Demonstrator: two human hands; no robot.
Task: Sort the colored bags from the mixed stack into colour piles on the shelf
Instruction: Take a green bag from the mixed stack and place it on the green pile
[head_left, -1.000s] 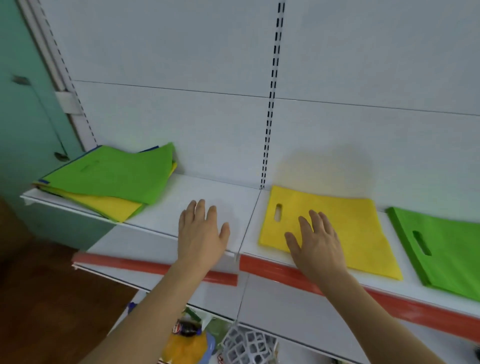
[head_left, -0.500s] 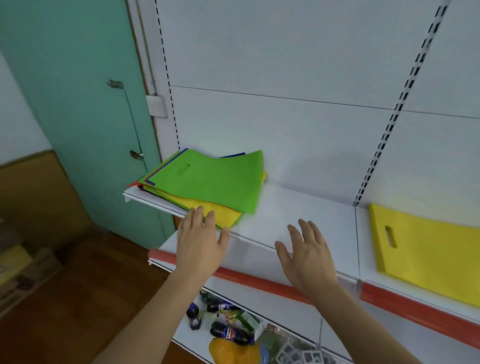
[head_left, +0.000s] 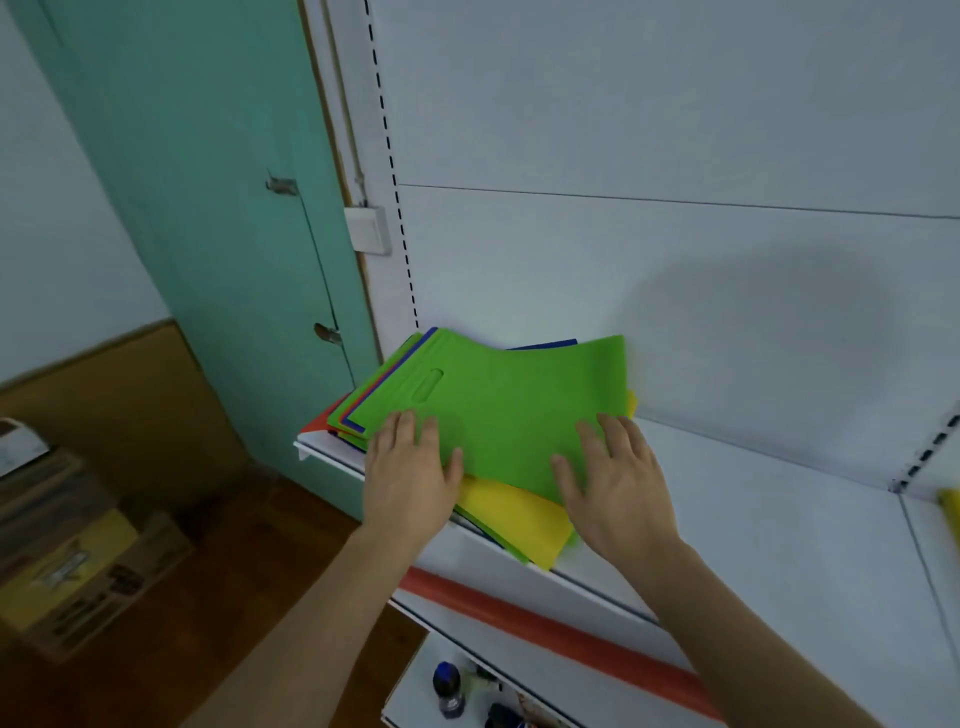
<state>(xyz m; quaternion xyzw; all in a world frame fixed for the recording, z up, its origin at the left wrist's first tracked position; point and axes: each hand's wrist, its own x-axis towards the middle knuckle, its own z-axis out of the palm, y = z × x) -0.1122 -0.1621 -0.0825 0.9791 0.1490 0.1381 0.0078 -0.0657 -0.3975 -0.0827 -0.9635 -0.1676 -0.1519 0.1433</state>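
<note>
The mixed stack lies at the left end of the white shelf (head_left: 753, 499). Its top piece is a green bag (head_left: 498, 410) with a slot handle, and a yellow bag (head_left: 514, 517) sticks out beneath it toward the shelf's front edge. Blue, red and more green edges show along the stack's left side. My left hand (head_left: 410, 467) lies flat with straight fingers on the green bag's near left corner. My right hand (head_left: 613, 478) rests flat on the green bag's near right part. Neither hand grips anything. A sliver of a yellow bag (head_left: 951, 506) shows at the far right edge.
A teal door (head_left: 218, 208) stands left of the shelving, with cardboard boxes (head_left: 67, 561) on the wooden floor below. A red price strip (head_left: 545, 623) runs under the shelf. Bottles (head_left: 447, 686) sit on the lower shelf.
The view has swung left from the sorted yellow and green bags to the mixed stack. Both hands have moved from the bare shelf onto the top green bag.
</note>
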